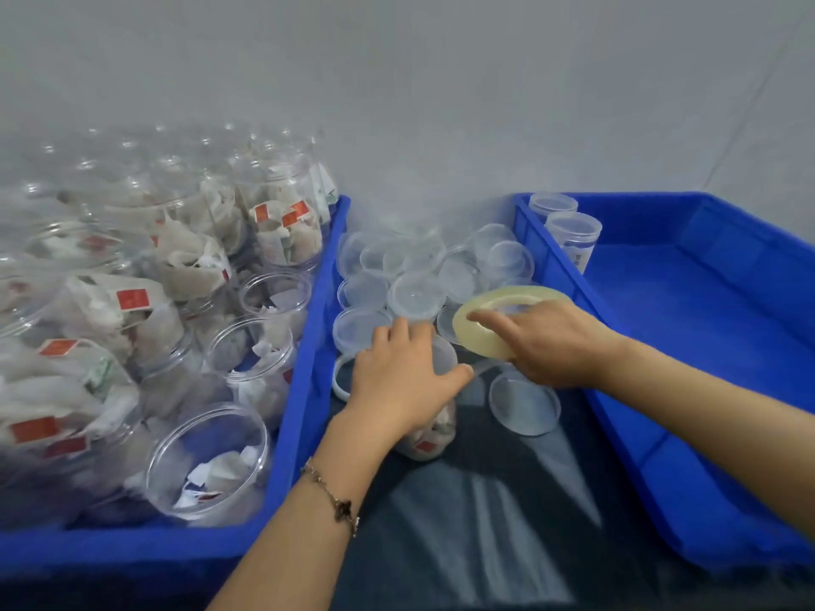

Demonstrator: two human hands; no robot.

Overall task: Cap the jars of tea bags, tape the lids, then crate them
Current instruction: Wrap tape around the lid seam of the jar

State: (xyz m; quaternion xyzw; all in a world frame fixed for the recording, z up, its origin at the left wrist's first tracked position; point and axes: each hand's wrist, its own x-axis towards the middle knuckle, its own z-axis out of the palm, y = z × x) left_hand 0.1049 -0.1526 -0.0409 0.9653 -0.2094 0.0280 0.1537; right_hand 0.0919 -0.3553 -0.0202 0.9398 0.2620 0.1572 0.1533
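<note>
**Tape roll closing in on a capped jar**

While the left crate sits packed with open jars of tea bags, red tags showing through clear walls and not a lid on any in sight, the action is in the gap between the two blue crates. Left hand is clamped over the top of one jar, fingers curled down around the lid; the jar stands near the front of that gap, on a dark surface, tea bags and a red tag visible at its base. Behind it, a heap of clear lids runs back toward the wall, with one more lid lying just right of the jar.

Right hand now: it grips the tape roll, fingers hooked through the core, roll tilted and just beside the jar's top. Whether a free end is already pulled out, I cannot tell.

Taping looks like the step in hand. Best play, I'd say: keep the left hand pressing the lid flat, lay the tape across the seam, and turn the jar rather than the roll.

Far right, the right crate holds two capped jars in its back left corner.
</note>
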